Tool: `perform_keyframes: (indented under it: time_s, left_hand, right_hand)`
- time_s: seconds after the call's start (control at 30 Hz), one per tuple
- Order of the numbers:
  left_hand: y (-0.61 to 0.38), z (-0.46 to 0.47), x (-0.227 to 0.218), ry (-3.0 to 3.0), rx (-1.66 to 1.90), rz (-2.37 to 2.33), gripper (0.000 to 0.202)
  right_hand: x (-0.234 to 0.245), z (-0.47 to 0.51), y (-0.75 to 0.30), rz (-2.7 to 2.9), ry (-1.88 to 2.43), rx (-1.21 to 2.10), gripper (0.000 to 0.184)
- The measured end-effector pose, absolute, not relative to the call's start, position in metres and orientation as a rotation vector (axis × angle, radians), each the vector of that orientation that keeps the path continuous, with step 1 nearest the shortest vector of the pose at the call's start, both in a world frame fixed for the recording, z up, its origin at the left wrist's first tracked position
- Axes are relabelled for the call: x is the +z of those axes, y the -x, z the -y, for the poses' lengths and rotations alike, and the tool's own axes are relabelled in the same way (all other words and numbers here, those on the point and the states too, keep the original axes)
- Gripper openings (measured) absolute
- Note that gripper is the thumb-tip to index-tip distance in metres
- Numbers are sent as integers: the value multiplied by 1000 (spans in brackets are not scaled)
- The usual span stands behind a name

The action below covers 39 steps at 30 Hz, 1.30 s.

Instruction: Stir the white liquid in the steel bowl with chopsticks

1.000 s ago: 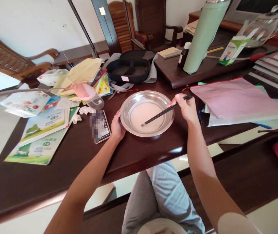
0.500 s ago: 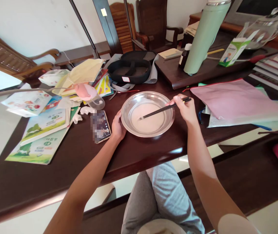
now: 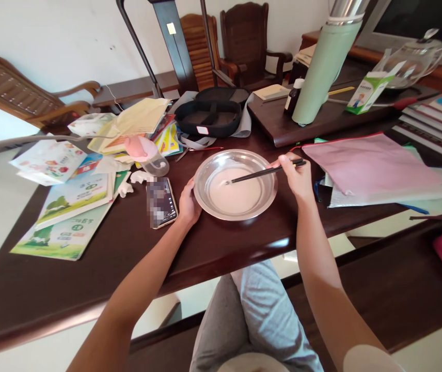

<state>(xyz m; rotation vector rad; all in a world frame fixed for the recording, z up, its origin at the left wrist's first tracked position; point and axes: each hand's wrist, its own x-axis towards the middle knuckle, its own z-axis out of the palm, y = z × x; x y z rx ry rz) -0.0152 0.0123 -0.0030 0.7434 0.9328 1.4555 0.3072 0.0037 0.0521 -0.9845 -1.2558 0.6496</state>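
Observation:
A shallow metal bowl (image 3: 205, 201) holding a pale, milky liquid sits on the dark wooden table (image 3: 221, 243) in front of me. My left hand (image 3: 188, 202) is closed on the bowl's left rim, gripping it. My right hand (image 3: 297, 178) is at the bowl's right side, shut on a pair of dark chopsticks (image 3: 262, 173). The chopsticks slant down to the left, with their tips in the liquid near the far left of the bowl.
A phone (image 3: 161, 201) lies just left of my left hand. Books (image 3: 69, 206), papers and a pink-lidded bottle (image 3: 147, 155) crowd the left. A black case (image 3: 209, 113), a green flask (image 3: 317, 72), a small box (image 3: 364, 93) and a pink pouch (image 3: 372, 160) lie behind and right.
The chopstick tips have swept from the near middle of the liquid up toward the bowl's far left. My left hand has stayed on the rim.

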Motion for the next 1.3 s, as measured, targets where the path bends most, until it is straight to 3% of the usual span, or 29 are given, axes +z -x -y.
perform_keyframes:
  time_s: [0.13,0.37,0.97,1.17,1.3]
  left_hand:
    - [15,-12,-2,-754,1454,-945,36]
    - [15,-12,-2,-767,1452,-951,32]
    - [12,-9,3,-755,1440,-983,40]
    - [11,-9,5,-786,1434,-978,44]
    - [11,-9,6,-770,1434,-986,40]
  right_hand:
    - [49,-6,-313,1082,976,579,70]
    - [56,0,-304,1314,995,754,71]
    - [52,-3,-310,1151,1035,613,72]
    - [54,0,-306,1266,1038,756,72]
    - [54,-1,-308,1187,1025,649,72]
